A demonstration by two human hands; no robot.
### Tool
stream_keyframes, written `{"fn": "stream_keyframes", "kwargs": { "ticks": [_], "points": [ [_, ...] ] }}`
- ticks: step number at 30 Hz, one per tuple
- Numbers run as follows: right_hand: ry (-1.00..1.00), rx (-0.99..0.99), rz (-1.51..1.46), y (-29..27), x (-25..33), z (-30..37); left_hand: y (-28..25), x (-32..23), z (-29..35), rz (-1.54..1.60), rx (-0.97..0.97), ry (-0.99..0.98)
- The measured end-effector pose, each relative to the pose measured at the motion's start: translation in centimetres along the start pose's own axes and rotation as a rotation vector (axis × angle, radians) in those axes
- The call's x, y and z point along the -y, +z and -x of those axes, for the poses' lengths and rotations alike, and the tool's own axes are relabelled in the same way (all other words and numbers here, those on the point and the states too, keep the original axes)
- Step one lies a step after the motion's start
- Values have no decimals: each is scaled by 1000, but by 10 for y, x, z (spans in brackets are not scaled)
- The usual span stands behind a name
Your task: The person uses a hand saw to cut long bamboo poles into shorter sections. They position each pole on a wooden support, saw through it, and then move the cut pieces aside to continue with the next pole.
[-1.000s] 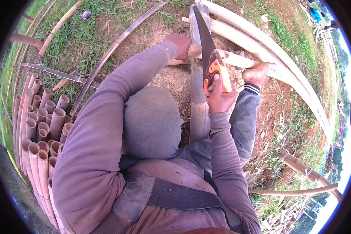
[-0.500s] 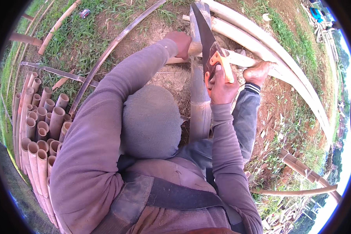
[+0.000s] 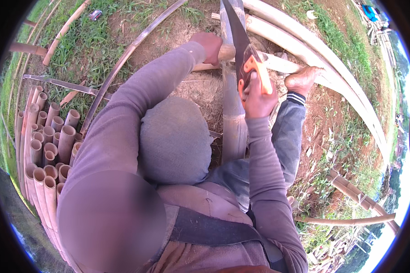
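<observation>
Left hand (image 3: 209,47): fist gripping a bamboo piece (image 3: 227,53), its end over the thick pole (image 3: 234,136).
Right hand (image 3: 260,100): wrapped around the handle of the saw (image 3: 239,36), blade above pole.
Bamboo tubes (image 3: 67,136): clustered, person's left.

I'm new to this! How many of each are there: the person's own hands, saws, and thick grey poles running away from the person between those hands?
Hands: 2 (left hand, right hand)
Saws: 1 (orange-handled saw)
Poles: 1 (grey pole)
Total: 4
</observation>
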State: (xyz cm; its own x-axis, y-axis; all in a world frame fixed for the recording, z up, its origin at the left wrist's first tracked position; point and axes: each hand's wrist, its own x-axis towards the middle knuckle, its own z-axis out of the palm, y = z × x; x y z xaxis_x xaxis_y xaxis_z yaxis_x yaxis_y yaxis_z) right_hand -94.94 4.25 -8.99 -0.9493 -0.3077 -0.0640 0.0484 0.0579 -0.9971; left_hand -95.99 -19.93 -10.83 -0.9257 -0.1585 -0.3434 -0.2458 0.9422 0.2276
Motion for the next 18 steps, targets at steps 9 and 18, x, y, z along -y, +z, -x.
{"fn": "stream_keyframes", "kwargs": {
  "ticks": [9,18],
  "points": [
    [46,20,-42,-98,-20,169,14,13,-9,13,75,-82],
    [11,-11,-29,-1,-12,-5,2,-2,-5,20,-24,-5]
  ]
}}
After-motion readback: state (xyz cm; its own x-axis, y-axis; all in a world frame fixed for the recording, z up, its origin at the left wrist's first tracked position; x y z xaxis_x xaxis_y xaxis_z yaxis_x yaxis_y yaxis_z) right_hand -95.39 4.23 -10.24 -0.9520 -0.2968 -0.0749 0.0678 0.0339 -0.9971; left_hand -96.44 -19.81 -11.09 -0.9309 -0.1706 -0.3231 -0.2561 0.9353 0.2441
